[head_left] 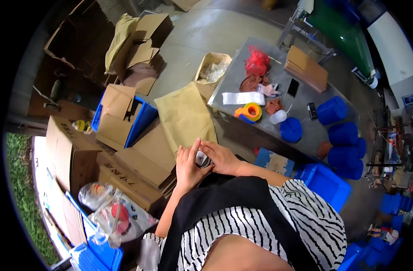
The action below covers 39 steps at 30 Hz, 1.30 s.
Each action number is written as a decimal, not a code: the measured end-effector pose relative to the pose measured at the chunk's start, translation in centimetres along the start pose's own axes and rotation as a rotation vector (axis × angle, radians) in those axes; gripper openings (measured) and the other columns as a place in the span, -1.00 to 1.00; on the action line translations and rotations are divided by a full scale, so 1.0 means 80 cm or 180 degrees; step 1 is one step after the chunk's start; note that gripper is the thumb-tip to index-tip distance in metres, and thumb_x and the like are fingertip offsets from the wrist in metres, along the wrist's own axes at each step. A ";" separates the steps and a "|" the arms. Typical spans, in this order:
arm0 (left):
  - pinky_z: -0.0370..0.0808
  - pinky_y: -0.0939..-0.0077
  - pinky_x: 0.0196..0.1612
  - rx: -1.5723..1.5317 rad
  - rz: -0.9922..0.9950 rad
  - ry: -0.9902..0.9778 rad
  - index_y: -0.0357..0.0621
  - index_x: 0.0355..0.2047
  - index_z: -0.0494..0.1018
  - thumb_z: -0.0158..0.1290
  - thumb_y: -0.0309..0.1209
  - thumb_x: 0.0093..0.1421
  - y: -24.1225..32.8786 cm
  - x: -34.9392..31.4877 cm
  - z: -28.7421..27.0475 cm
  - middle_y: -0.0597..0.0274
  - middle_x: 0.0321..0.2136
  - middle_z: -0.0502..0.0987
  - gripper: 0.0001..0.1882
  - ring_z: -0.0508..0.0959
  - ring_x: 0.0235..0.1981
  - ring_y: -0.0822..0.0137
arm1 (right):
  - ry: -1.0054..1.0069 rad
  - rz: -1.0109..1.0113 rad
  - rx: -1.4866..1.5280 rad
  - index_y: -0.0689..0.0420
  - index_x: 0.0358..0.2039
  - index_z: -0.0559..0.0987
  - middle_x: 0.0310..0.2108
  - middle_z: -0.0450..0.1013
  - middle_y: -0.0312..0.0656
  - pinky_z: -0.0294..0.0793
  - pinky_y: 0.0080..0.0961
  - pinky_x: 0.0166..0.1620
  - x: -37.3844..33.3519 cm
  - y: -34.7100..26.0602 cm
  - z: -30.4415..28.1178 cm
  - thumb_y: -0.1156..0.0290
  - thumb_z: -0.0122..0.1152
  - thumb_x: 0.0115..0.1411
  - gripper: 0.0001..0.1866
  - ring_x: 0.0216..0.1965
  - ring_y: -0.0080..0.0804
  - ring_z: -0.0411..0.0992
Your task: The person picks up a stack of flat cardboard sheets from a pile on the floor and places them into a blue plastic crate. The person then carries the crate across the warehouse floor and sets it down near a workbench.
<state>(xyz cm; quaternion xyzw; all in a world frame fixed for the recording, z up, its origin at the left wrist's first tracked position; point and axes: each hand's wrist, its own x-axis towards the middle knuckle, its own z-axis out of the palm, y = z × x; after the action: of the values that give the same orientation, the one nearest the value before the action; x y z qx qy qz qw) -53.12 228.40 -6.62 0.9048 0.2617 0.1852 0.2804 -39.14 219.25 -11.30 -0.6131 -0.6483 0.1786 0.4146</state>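
Observation:
In front of my body both hands come together around a small round thing (201, 158) with a white face, a dark mark and a shiny rim; its exact kind I cannot make out. My left hand (187, 168) has its thumb and fingers curled against the near left side of it. From the right, my right hand (223, 159) covers the far side, its fingertips meeting those of the left. Beyond the hands a tan woven sack (186, 115) lies spread out. Flattened cardboard (145, 156) is stacked to the left of the hands.
A grey metal table (260, 124) at the right bears tape rolls (251, 111), a red plastic bag (257, 61), a phone (293, 87) and blue spools (330, 109). Blue crates (324, 187) stand beside it. Cardboard boxes (62, 153) and plastic bags (125, 217) crowd the left.

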 end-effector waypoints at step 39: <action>0.38 0.24 0.03 -0.0933 -0.3344 -0.1460 -0.10 0.14 0.25 0.08 -0.27 0.14 -0.120 0.137 0.138 -0.09 -0.04 0.44 -0.44 0.43 -0.01 -0.06 | 0.0803 0.3724 -0.1869 0.01 0.17 0.23 0.08 0.25 -0.03 0.30 -0.17 0.10 0.239 0.660 -0.110 0.05 0.43 -0.16 -0.11 0.08 -0.04 0.30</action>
<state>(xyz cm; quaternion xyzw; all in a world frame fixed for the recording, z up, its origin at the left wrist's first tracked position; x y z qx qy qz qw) -42.69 236.98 -18.91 0.6227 0.5791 -0.1445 0.5060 3.55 244.61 -39.07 -0.9674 -0.1770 0.1172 0.1378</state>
